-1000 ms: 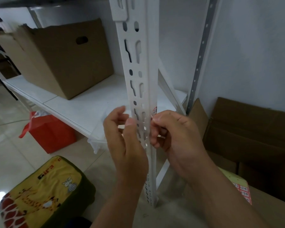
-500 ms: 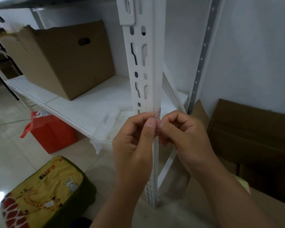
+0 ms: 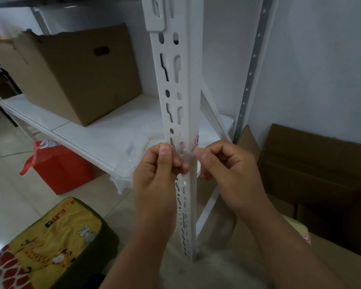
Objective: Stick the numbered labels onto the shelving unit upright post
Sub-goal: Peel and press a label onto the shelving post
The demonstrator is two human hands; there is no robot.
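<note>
Head view: left hand and right hand each pinch an end of a clear strip stretched across the white post, likely to keep it taut. Red-numbered label sits on the post's corner, just above. Sheet of labels waits lower right.

Both forearms are bare right down to the bottom of the view, with no sleeve edge showing on either. The left hand and the right hand wear no gloves. The fingernails on the left hand are cut short and plain. A dark patch low between the forearms is too cropped to identify.
</note>
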